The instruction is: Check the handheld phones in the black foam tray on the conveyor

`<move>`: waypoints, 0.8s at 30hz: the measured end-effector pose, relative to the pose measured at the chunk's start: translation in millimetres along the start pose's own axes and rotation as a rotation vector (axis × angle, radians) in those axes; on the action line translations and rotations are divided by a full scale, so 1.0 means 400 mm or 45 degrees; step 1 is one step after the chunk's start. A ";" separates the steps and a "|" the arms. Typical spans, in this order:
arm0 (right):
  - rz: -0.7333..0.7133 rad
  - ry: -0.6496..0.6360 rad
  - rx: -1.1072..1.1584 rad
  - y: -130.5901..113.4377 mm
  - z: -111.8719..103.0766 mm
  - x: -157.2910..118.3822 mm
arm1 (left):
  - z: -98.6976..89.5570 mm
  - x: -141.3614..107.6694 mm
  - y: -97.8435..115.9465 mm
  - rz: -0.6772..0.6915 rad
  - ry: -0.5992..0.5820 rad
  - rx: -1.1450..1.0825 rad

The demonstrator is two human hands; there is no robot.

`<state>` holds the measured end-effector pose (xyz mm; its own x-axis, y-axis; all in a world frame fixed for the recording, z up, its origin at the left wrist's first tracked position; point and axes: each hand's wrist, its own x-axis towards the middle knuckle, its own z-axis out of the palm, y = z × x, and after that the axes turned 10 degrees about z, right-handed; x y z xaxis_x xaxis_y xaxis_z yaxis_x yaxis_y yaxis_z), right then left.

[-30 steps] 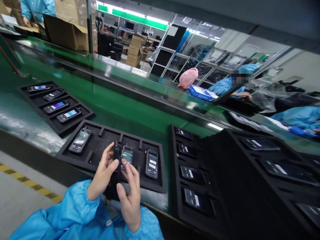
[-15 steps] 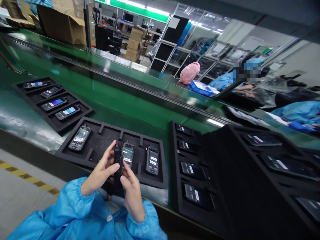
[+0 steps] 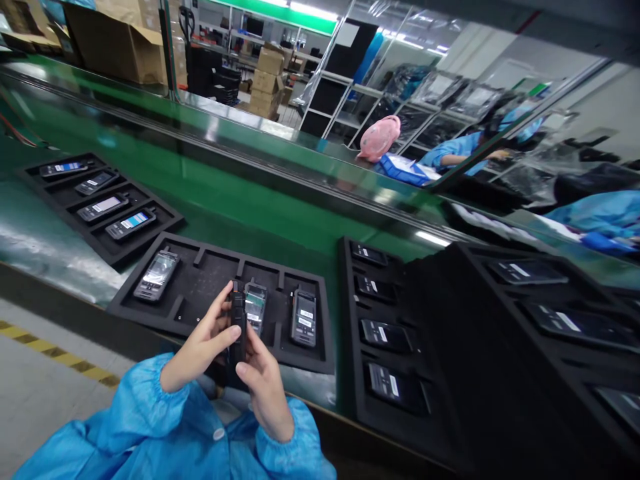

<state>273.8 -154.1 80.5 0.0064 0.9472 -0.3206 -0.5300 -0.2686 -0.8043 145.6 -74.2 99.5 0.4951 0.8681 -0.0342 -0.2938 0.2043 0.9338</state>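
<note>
Between both hands a black rugged handset (image 3: 239,328) stands nearly upright, its narrow side facing me. My left hand (image 3: 213,337) grips it with fingers behind and thumb on the near edge. On its other side my right hand (image 3: 265,383) closes around the lower part, thumb near the bottom. Just beyond, a black foam tray (image 3: 213,293) holds three more handsets: one on the left (image 3: 157,275), one partly hidden behind my hands (image 3: 255,308), and one on the right (image 3: 304,318). Their screens face up, and the two on the right bear white labels.
A second foam tray (image 3: 113,253) with lit handsets lies at the left. More trays (image 3: 350,373) with labelled handsets stand at the right. Behind the green bench (image 3: 280,230) runs a raised ledge with a pink bag (image 3: 380,138) and a carton (image 3: 117,50). People in blue work beyond.
My right thumb has slid slightly down the handset, and both hands still hold it. One screen in the left tray has turned from purple to whitish. The view has shifted slightly.
</note>
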 end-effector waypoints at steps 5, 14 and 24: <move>-0.019 0.000 -0.070 -0.001 -0.005 -0.002 | -0.026 0.000 0.000 -0.028 -0.239 0.055; -0.084 -0.039 -0.177 -0.003 -0.009 -0.001 | 0.000 -0.004 0.009 0.016 -0.174 0.259; -0.140 0.082 -0.107 -0.007 -0.010 0.002 | -0.005 0.001 0.025 0.096 -0.283 0.267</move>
<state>278.6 -153.3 80.4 0.1167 0.9592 -0.2575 -0.4504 -0.1800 -0.8745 141.3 -71.0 108.2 0.6520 0.7523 0.0950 -0.1725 0.0252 0.9847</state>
